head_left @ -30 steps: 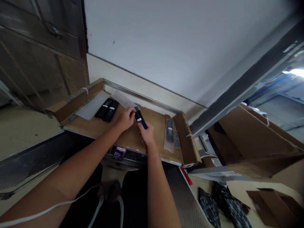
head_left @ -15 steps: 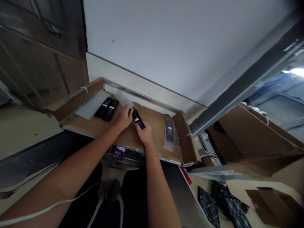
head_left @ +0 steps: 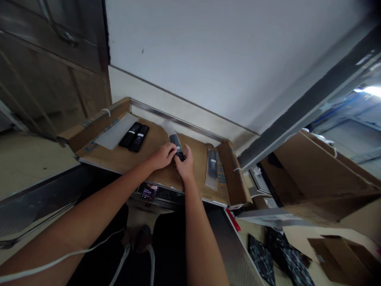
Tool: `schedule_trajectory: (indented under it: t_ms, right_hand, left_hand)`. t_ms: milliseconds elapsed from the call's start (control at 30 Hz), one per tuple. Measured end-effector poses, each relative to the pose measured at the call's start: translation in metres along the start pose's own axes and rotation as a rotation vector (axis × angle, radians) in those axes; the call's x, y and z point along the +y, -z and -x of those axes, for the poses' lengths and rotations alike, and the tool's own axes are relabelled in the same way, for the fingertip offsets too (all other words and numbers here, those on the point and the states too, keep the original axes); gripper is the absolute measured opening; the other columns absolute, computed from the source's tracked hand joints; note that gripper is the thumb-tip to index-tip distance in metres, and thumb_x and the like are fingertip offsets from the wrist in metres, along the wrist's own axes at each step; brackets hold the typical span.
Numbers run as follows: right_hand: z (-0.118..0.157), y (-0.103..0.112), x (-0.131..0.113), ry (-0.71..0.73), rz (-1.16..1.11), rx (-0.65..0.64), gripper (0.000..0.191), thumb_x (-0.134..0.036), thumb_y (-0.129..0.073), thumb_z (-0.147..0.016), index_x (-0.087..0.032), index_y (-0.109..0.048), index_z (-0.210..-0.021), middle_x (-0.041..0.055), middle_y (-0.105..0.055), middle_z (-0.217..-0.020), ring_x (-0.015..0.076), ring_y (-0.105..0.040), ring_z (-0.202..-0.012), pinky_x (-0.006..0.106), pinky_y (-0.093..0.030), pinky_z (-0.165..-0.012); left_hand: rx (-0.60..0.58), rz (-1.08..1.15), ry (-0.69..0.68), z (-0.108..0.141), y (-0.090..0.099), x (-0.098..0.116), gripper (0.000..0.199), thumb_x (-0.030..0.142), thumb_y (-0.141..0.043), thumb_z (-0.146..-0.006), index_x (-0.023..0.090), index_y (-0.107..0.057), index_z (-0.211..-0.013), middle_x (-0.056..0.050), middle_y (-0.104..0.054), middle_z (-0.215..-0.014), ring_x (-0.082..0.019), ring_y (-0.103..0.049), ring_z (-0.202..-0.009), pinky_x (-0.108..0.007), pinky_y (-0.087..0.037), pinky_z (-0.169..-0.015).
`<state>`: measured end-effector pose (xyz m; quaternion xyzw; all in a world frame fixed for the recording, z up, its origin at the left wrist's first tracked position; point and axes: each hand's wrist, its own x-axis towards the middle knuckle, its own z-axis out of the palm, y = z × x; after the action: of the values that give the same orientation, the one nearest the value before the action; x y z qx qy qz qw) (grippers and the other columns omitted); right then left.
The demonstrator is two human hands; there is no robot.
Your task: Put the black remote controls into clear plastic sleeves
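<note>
While the left hand (head_left: 160, 157) curls its fingers (head_left: 171, 148) snugly around a black handheld device (head_left: 175, 143), the right hand (head_left: 185, 167) closes on the device's lower end from the other side, its fingertips (head_left: 188, 151) pressed against it, so both hands have hold. The device sits in a clear plastic sleeve (head_left: 167, 127), whose top sticks out past it, and it is held over a cardboard sheet (head_left: 195, 167). Farther left, two black devices (head_left: 133, 137) lie side by side beside a translucent plastic sheet (head_left: 114, 131). To the right lies another black device in a clear bag (head_left: 212, 167). (A small lit screen (head_left: 149, 192) at the near edge is too blurred to make out.)
</note>
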<state>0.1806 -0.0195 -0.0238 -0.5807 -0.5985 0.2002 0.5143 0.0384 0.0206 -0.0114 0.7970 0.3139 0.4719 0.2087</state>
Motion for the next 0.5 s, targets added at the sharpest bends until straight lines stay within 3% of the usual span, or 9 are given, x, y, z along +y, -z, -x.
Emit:
schedule_trajectory:
  t_ms: [167,267,333,433,500]
  right_hand:
    - [-0.001,-0.001,-0.002,-0.068,-0.037,0.039,0.031,-0.031,-0.059,-0.074,-0.020,-0.053,-0.102,-0.0002,-0.058,-0.081,0.0157,-0.053,-0.072,0.026,-0.045,-0.065]
    - [-0.002,0.000,-0.007,-0.099,-0.029,0.110,0.012,-0.030,-0.052,-0.075,-0.022,-0.047,-0.082,-0.0037,-0.050,-0.072,0.0137,-0.048,-0.066,0.024,-0.040,-0.062]
    - [-0.003,0.002,-0.010,-0.093,0.010,0.149,0.011,-0.030,-0.046,-0.077,-0.023,-0.041,-0.071,-0.0052,-0.042,-0.065,0.0130,-0.043,-0.063,0.024,-0.037,-0.061]
    - [-0.005,0.003,-0.012,-0.105,0.054,0.177,0.017,-0.030,-0.044,-0.077,-0.023,-0.038,-0.063,-0.0056,-0.038,-0.060,0.0130,-0.040,-0.061,0.024,-0.034,-0.060]
    - [-0.006,0.002,-0.012,-0.122,0.058,0.182,0.015,-0.030,-0.048,-0.074,-0.023,-0.040,-0.064,-0.0057,-0.040,-0.060,0.0130,-0.040,-0.060,0.024,-0.034,-0.059]
  left_hand:
    - [-0.033,0.093,0.022,0.008,0.000,0.009,0.011,0.018,-0.046,-0.091,0.019,-0.058,-0.089,-0.003,-0.064,-0.086,-0.016,-0.059,-0.080,-0.031,-0.047,-0.077]
    - [-0.072,0.167,0.058,0.009,0.000,0.009,0.011,0.018,-0.048,-0.090,0.019,-0.059,-0.094,-0.001,-0.064,-0.085,-0.015,-0.059,-0.078,-0.029,-0.047,-0.075]
    - [-0.089,0.210,0.087,0.007,0.000,0.012,0.010,0.019,-0.050,-0.089,0.019,-0.058,-0.095,0.000,-0.064,-0.083,-0.014,-0.059,-0.076,-0.028,-0.047,-0.073]
    - [-0.079,0.256,0.125,0.012,0.005,0.033,0.010,0.024,-0.052,-0.089,0.020,-0.058,-0.096,-0.001,-0.063,-0.085,-0.015,-0.059,-0.077,-0.029,-0.048,-0.073]
    - [-0.065,0.279,0.155,0.030,0.009,0.058,0.012,0.029,-0.051,-0.091,0.021,-0.058,-0.094,-0.003,-0.064,-0.088,-0.016,-0.059,-0.078,-0.030,-0.048,-0.074]
